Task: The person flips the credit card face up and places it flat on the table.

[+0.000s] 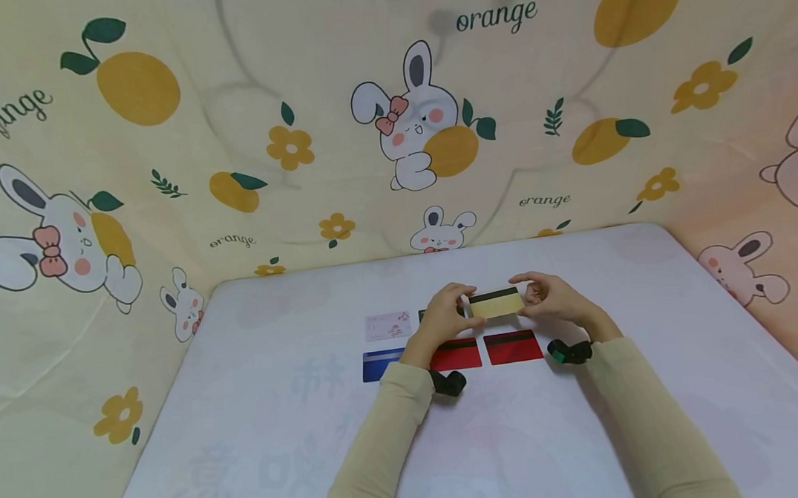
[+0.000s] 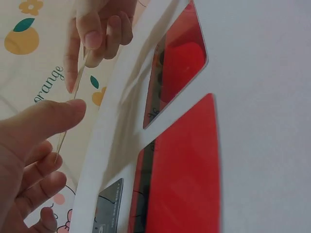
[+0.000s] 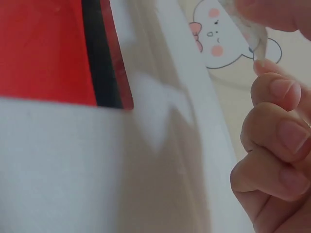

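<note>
A pale gold card [image 1: 496, 304] with a black magnetic stripe is held up above the table between both hands. My left hand [image 1: 444, 315] pinches its left end between thumb and fingers. At the other end, my right hand [image 1: 553, 299] grips it with thumb and index finger, the remaining fingers curled in. The left wrist view shows this card [image 2: 61, 141] nearly edge-on. Below the hands lie two red cards [image 1: 515, 346] with dark stripes. A dark card [image 2: 108, 208] is partly hidden by the left hand in the head view.
Left of the hands lie a pale pink card [image 1: 387, 326] with small pictures and a blue card [image 1: 381, 364], partly covered by the left sleeve. The white table [image 1: 259, 404] meets a printed cloth backdrop [image 1: 338, 73] at the back and sides. Each wrist wears a black camera.
</note>
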Demonstrator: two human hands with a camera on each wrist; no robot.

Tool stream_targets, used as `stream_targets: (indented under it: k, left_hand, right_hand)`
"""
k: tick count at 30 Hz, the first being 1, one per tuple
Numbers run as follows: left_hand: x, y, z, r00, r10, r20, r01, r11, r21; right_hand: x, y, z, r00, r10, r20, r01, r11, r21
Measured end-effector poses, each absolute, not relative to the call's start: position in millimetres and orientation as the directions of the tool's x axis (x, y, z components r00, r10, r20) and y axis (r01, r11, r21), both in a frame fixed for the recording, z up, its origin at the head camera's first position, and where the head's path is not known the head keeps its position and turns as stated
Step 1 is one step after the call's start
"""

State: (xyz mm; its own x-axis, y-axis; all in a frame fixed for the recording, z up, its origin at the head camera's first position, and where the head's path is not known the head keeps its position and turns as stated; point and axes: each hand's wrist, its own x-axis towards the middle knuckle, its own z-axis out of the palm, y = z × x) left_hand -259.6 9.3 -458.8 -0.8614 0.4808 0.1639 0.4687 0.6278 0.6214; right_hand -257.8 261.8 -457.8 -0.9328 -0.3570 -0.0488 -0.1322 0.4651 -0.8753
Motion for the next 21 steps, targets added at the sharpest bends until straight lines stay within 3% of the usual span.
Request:
stream_targets:
  k: [21]
  left_hand:
    - [-254.6,7.6,-455.1,-0.881,0.421,0.215,0.428,0.516,0.742]
  right_hand:
    - [-243.4,251.8,-475.8,-0.947,-0.319,0.040,-0.054,0.037,-0.998]
